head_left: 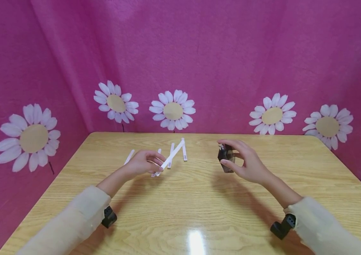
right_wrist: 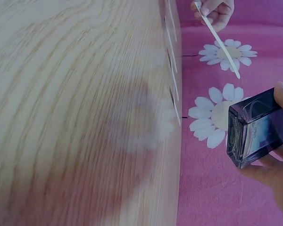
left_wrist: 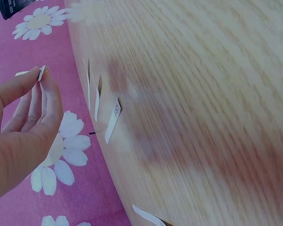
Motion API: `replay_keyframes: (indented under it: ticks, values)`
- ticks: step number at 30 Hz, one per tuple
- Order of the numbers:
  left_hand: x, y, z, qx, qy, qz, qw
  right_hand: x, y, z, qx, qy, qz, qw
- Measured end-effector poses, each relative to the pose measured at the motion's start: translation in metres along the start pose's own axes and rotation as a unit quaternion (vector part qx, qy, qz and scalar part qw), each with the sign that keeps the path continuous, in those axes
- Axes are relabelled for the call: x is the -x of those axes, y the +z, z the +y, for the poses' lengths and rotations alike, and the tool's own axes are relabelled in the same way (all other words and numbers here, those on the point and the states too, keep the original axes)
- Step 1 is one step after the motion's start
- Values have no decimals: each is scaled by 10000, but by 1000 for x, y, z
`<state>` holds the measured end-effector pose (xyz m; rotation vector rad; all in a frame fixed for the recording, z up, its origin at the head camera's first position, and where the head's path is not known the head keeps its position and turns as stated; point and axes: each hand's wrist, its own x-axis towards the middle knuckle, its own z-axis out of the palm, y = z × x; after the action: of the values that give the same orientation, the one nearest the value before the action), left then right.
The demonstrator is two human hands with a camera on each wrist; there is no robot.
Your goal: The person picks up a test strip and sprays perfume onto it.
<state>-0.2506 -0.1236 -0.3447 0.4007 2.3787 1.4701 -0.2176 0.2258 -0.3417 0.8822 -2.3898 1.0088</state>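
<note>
My left hand (head_left: 142,163) pinches one end of a white paper test strip (head_left: 174,153) between thumb and fingertips. The strip slants up and to the right above the table, and its end shows between the fingertips in the left wrist view. In my right hand (head_left: 249,163) is a dark glass perfume bottle (head_left: 225,157), held above the table with its base tilted down. A finger lies over the bottle's top, and the thumb is on its near side. The right wrist view shows the bottle (right_wrist: 257,129) and the held strip (right_wrist: 221,43) apart from each other.
Several more white strips lie on the wooden table (head_left: 180,205), among them one strip (head_left: 185,151) right of the left hand and another strip (head_left: 129,157) beyond it. A pink curtain with daisies (head_left: 172,110) borders the table's far edge.
</note>
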Motion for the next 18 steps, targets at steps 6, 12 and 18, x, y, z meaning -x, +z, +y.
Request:
replay_keyframes:
  ticks: [6,12,18]
  values:
    - [2,2,4,-47,214,-145,9997,-5,5,-3,18,-95,-98,9999]
    - [3,4,5,57,259,-215,9994,-10,11,-6,136,-132,-65,9998]
    - [4,6,5,167,198,-239,9994,-14,17,-11,343,-98,-22,9994]
